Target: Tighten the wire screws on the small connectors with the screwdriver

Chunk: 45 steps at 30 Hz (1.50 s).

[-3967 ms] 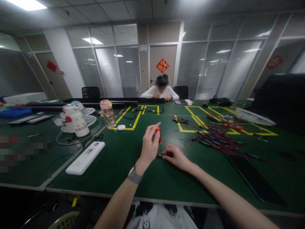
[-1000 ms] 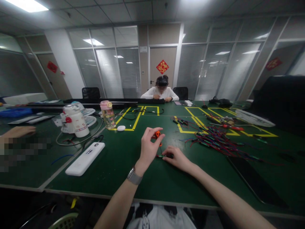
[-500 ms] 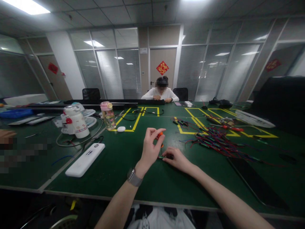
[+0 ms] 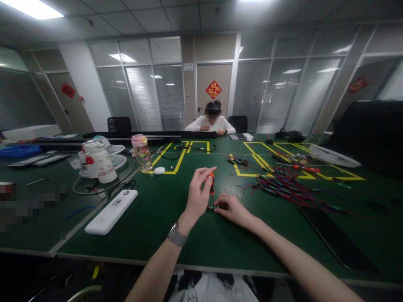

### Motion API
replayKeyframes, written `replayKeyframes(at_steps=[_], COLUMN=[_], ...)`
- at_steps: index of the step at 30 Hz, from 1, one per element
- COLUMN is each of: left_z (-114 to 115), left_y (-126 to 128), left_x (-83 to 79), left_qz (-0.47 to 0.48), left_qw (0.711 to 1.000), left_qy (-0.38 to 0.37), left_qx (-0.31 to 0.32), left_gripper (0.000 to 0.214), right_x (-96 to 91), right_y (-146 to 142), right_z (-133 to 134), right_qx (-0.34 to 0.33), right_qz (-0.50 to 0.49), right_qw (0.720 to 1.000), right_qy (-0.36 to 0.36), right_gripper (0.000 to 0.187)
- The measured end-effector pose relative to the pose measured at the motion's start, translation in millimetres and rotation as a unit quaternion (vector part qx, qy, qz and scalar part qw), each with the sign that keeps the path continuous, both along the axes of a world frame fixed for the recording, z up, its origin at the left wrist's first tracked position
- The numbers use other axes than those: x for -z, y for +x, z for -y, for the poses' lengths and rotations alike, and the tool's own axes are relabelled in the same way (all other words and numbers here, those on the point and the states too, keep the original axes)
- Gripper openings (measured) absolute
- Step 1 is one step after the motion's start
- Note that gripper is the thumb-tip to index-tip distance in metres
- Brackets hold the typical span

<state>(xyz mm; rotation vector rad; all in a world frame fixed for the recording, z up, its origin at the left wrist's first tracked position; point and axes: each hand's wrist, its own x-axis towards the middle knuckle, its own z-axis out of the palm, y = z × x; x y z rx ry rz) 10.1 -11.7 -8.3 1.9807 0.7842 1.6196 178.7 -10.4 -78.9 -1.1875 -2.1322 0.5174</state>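
Note:
My left hand (image 4: 197,196) is raised over the green table (image 4: 163,235), fingers pinched round the orange handle of a small screwdriver (image 4: 212,183) held upright, its tip pointing down. Directly under the tip lies a small dark part (image 4: 213,206) on the table. My right hand (image 4: 232,208) rests flat beside it, fingertips pressing on that part. A watch sits on my left wrist (image 4: 176,235).
A tangle of red and blue wires (image 4: 283,183) lies to the right, a dark flat slab (image 4: 336,237) nearer me. A white oblong device (image 4: 111,211), a white jar (image 4: 98,162) and a pink-lidded bottle (image 4: 141,152) stand left. A person (image 4: 210,121) sits across the table.
My left fingers have shifted their pinch on the orange handle, turning it. Both hands stay in place. Another person's hand at the far left edge has gone from view.

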Motion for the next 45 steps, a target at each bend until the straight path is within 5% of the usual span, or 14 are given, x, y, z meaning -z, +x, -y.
replayKeyframes(at_steps=[4,10,18,25,32,40,45], left_z=[0.5,0.9,-2.1,0.1,0.7,1.2,2.8], left_y=[1.4,0.9,1.7,0.9,2.8,1.3,0.8], left_x=[0.9,1.9,2.7,0.8,1.6,2.8,0.3], left_qz=[0.029,0.0,0.039,-0.012,-0.022,-0.055,-0.03], left_qw=[0.999,0.997,0.995,0.999,0.998,0.992,0.999], left_qy=[-0.005,0.038,-0.036,0.033,0.022,0.09,0.041], left_qx=[0.036,-0.061,0.086,-0.042,0.048,-0.063,0.01], left_gripper=[0.03,0.023,0.033,0.018,0.034,0.021,0.034], right_x=[-0.9,-3.6,-2.0,-4.0,-4.0,-5.5,-3.9], right_y=[-0.7,-1.5,-1.0,-1.2,-0.9,-2.4,-1.3], right_z=[0.3,0.9,0.0,1.7,1.7,2.5,1.3], right_qx=[-0.001,0.004,0.001,0.002,-0.003,0.003,-0.002], right_qz=[-0.002,0.007,0.0,0.002,-0.005,0.0,-0.002], right_qw=[1.0,1.0,1.0,1.0,1.0,1.0,1.0], right_qy=[0.002,-0.003,0.0,-0.001,-0.002,-0.008,-0.005], right_gripper=[0.01,0.01,0.01,0.01,0.009,0.009,0.007])
